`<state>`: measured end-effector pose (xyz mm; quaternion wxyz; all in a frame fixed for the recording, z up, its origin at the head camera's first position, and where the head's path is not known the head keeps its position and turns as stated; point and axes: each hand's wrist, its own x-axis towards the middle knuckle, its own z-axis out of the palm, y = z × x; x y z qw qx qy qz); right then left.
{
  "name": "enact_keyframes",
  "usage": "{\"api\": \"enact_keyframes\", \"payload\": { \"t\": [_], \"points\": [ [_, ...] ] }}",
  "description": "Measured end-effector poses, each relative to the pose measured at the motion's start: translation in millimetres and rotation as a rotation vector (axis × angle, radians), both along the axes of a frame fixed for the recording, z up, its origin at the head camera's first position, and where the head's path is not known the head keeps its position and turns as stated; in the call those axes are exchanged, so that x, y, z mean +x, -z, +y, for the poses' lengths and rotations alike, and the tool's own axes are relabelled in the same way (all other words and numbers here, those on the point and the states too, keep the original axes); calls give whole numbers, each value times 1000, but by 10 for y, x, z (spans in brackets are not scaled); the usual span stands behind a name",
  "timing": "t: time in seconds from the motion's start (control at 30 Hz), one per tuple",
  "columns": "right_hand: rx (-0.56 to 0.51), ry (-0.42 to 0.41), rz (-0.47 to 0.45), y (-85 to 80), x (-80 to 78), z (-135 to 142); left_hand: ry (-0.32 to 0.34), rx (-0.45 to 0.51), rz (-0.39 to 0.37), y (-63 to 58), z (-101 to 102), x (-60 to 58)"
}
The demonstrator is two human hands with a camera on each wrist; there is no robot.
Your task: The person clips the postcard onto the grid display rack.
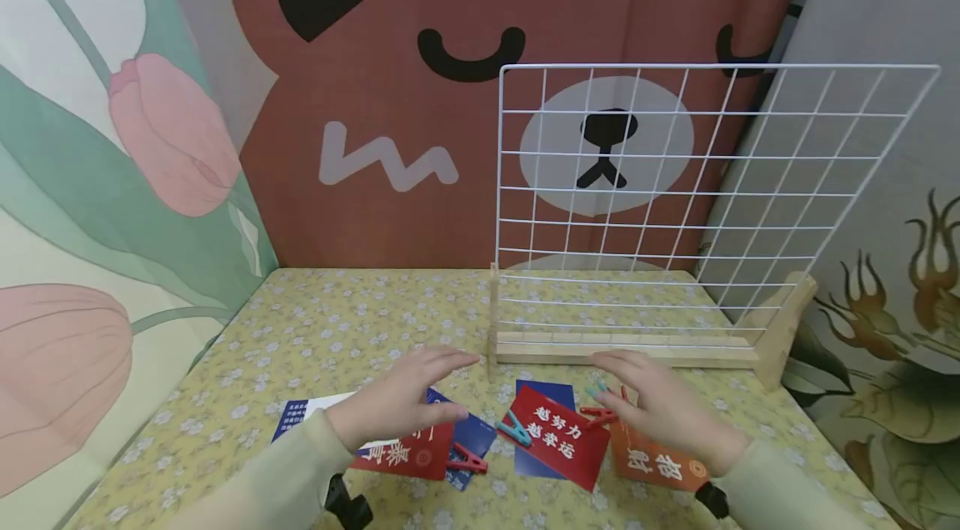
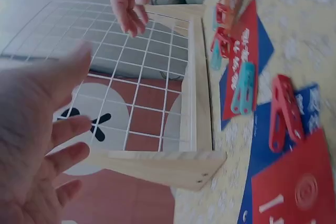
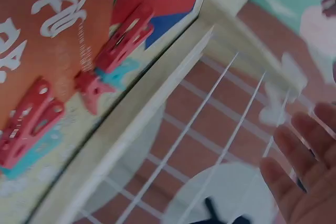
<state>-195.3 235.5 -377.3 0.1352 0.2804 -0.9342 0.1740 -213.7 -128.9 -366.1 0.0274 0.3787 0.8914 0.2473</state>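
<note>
My left hand [image 1: 405,392] hovers over the left group of cards with its fingers extended and nothing held. On the right, my other hand [image 1: 663,401] is spread above an orange card [image 1: 648,459], also holding nothing. Under the left hand lie a red card [image 1: 420,459] with pale characters, a white sheet and blue cards [image 1: 474,434]. Between the hands, a second red card [image 1: 562,438] overlaps a blue one [image 1: 543,390]. A teal clothespin [image 1: 513,430] rests on these, and a red clothespin [image 1: 468,458] lies left of them. The right wrist view shows red clothespins [image 3: 123,38] beside the orange card.
Behind the cards, a white wire grid [image 1: 667,193] stands upright in a wooden base [image 1: 630,351] with side supports [image 1: 783,330]. Yellow flowered cloth [image 1: 360,313] covers the table. A printed bear curtain [image 1: 375,222] hangs at the back, with patterned fabric on both sides.
</note>
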Motion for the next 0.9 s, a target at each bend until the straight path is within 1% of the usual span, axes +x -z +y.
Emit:
{"api": "enact_keyframes", "payload": {
  "t": [0.1, 0.17, 0.27, 0.37, 0.43, 0.53, 0.63, 0.73, 0.8, 0.9],
  "points": [
    [-159, 163, -49, 36, -73, 131, -114, 157, -122, 39, 106, -92],
    [-253, 258, -62, 66, -121, 246, -176, 249, -180, 67, 180, -157],
    [-359, 374, -20, 115, -200, 434, -249, 367, -244, 90, 281, -251],
    [-461, 486, 63, 143, -286, 625, -311, 471, -287, 115, 360, -354],
    [-559, 566, 98, 147, -352, 746, -352, 546, -314, 130, 399, -419],
    [-707, 702, 130, 123, -452, 923, -409, 649, -320, 157, 439, -516],
    [-839, 816, 162, 86, -551, 1103, -444, 742, -306, 172, 472, -598],
    [-945, 888, 188, 50, -625, 1287, -474, 797, -306, 178, 506, -660],
    [-1002, 929, 181, 21, -655, 1399, -486, 812, -315, 183, 534, -697],
    [-1052, 985, 178, -23, -697, 1547, -492, 825, -337, 188, 592, -751]
  ]
}}
